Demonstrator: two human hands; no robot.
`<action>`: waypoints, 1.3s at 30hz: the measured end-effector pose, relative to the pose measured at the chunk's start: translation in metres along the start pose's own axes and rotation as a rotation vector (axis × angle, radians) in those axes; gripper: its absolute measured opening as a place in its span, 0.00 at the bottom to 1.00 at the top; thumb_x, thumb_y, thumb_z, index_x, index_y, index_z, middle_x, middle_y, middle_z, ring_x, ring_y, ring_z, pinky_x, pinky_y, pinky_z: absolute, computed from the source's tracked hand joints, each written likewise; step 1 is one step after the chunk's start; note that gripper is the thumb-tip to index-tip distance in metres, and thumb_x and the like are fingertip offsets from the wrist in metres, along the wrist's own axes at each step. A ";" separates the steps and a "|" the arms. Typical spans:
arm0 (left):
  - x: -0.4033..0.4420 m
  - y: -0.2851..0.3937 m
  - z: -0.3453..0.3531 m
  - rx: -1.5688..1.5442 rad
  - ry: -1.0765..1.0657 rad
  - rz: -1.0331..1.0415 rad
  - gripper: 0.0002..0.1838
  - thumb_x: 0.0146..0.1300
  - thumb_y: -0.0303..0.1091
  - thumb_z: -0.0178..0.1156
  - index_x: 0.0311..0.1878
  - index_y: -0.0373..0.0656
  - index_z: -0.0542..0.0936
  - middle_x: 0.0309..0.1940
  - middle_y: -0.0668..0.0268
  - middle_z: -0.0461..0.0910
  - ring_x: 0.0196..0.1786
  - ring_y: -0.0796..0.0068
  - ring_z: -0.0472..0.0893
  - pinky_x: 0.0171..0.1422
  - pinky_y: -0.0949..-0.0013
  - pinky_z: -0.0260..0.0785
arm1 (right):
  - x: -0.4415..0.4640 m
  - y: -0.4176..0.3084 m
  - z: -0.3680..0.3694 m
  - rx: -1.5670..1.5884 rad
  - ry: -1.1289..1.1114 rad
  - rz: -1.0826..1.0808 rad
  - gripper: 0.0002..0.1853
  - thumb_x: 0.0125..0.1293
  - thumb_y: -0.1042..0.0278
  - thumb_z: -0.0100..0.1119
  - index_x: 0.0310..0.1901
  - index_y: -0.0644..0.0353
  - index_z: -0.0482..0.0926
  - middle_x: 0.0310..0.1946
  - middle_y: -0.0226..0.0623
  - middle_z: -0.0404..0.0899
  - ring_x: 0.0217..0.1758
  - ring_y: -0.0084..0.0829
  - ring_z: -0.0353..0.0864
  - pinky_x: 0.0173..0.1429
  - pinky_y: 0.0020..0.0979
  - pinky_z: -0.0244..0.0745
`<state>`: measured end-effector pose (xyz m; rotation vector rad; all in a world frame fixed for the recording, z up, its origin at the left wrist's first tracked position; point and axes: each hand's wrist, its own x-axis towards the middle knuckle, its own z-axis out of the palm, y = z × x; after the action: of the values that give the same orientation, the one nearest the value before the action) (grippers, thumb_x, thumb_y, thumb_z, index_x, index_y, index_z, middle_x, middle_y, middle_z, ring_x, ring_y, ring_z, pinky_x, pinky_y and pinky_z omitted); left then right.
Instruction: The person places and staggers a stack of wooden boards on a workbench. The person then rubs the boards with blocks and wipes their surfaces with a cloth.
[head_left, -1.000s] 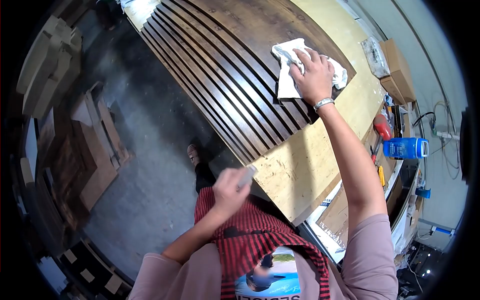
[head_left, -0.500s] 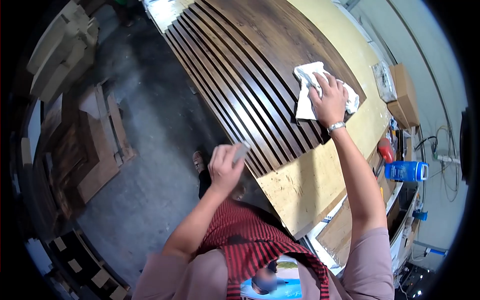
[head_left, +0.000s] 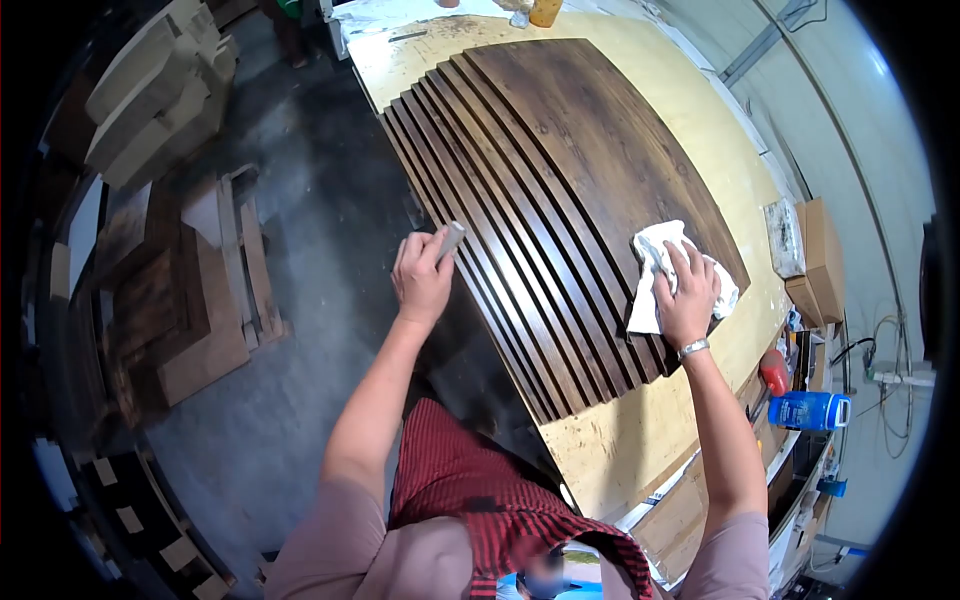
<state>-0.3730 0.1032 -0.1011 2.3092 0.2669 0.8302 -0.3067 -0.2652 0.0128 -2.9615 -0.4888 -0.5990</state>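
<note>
Dark brown wooden pieces lie side by side on a pale yellow work table, with a wide curved board on their far right side. My left hand grips a small grey block at the left edge of the narrow pieces. Under the fingers of my right hand is a crumpled white cloth, pressed on the near right corner of the wide board.
Stacked boards and pale blocks stand on the floor at left. At right are a cardboard box, a blue bottle and a red-handled tool. An orange container stands at the table's far end.
The view has shifted, so the table's far end now shows. My left hand has moved forward along the left edge of the pieces with the block. My right hand stays on the cloth.
</note>
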 end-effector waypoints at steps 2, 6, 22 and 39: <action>0.030 -0.022 0.005 0.018 -0.003 -0.004 0.16 0.56 0.28 0.68 0.49 0.46 0.86 0.38 0.66 0.78 0.45 0.60 0.80 0.47 0.56 0.75 | 0.001 -0.001 -0.001 0.020 -0.002 -0.001 0.24 0.59 0.60 0.62 0.60 0.49 0.80 0.61 0.42 0.76 0.63 0.48 0.71 0.72 0.47 0.58; 0.098 -0.072 0.015 0.039 -0.011 -0.028 0.17 0.55 0.29 0.68 0.51 0.46 0.86 0.38 0.63 0.78 0.45 0.59 0.80 0.49 0.57 0.74 | 0.004 -0.009 -0.008 0.023 -0.038 0.047 0.26 0.57 0.64 0.61 0.60 0.50 0.80 0.62 0.45 0.75 0.65 0.50 0.70 0.73 0.48 0.56; -0.043 0.030 -0.027 -0.363 -0.432 0.136 0.21 0.51 0.30 0.71 0.52 0.44 0.85 0.35 0.63 0.77 0.38 0.62 0.80 0.39 0.61 0.77 | 0.006 -0.010 -0.012 -0.036 -0.158 0.088 0.31 0.54 0.68 0.55 0.65 0.50 0.77 0.66 0.44 0.72 0.68 0.50 0.67 0.77 0.48 0.51; 0.062 -0.031 0.003 -0.195 -0.072 0.068 0.20 0.51 0.24 0.68 0.50 0.41 0.84 0.38 0.60 0.78 0.40 0.56 0.80 0.43 0.57 0.76 | 0.004 -0.006 -0.008 -0.032 -0.126 0.068 0.30 0.54 0.69 0.57 0.64 0.51 0.77 0.65 0.45 0.73 0.68 0.51 0.67 0.76 0.49 0.52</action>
<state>-0.3217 0.1497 -0.0923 2.1694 0.0721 0.7692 -0.3086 -0.2593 0.0219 -3.0453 -0.3900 -0.4197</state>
